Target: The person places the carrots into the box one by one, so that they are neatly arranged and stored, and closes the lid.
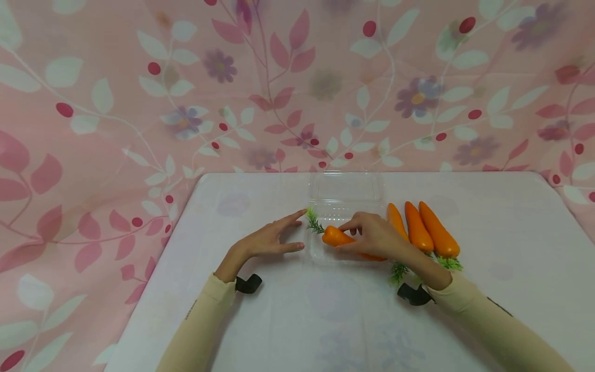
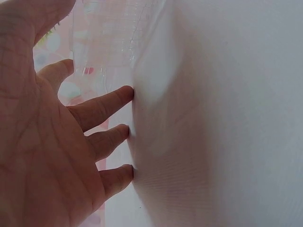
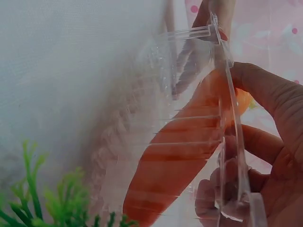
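My right hand (image 1: 374, 235) pinches an orange carrot (image 1: 335, 236) between thumb and fingers. The carrot lies slanted in a clear plastic clamshell box (image 1: 321, 256), its green leafy top (image 1: 314, 221) sticking out at the left. Through the box wall, the carrot's body (image 3: 175, 146) shows in the right wrist view. My left hand (image 1: 267, 239) is at the box's left side with fingers spread and fairly straight, holding nothing; in the left wrist view several fingertips (image 2: 127, 92) rest at the white tabletop. The box's lid (image 1: 346, 186) is flipped back, away from me.
Three more carrots (image 1: 436, 230) lie side by side to the right of the box, tips pointing away and leafy tops (image 1: 398, 272) toward me, partly behind my right forearm. A white cloth covers the table (image 1: 288, 320). A pink floral curtain (image 1: 288, 93) hangs behind.
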Available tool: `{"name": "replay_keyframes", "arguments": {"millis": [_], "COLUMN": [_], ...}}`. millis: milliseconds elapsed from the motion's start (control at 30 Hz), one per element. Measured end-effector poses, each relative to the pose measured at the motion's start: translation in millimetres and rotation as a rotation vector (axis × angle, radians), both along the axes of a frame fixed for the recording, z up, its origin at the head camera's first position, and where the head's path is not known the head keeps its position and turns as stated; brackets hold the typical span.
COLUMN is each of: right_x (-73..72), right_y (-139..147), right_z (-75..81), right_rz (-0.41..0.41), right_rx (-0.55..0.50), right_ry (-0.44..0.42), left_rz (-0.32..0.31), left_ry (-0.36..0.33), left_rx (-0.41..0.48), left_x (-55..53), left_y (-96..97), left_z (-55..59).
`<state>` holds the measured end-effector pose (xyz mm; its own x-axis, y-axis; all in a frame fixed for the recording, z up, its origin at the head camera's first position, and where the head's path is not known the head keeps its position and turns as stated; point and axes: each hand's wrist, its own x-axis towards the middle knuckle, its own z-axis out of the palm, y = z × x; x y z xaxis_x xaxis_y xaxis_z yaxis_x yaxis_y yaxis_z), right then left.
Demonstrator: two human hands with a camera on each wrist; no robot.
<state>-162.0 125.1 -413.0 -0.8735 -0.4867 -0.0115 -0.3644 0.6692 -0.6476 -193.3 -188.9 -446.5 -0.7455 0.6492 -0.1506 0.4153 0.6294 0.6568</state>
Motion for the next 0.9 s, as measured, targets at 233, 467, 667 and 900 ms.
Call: {"name": "replay_keyframes", "arguments": {"millis": [233,467,667,900], "right_x": [3.2,4.7,4.2,3.8], "right_y": [-5.2,-7.9,-7.4,-6.1], "right_z": [-4.7,-6.8,-9.1,-9.6], "right_rz": [-0.001,0.019,0.063,0.105], "right_rx": [0.027,0.051,0.058,0.101], "right_ry": [-0.066,-0.053,-0.062,-0.069], "left_rz": [-0.003,-0.006,-0.007,-0.006], "left_ry": [0.000,0.004,0.011,0.007], "left_rx": [-0.008,0.000,0.001,0.010], "left_x": [-0.1,1.2,1.9,1.9], "left_y": [0.6,1.6,1.3,1.3], "left_z": [0.0,2.0,2.2,1.8]}}
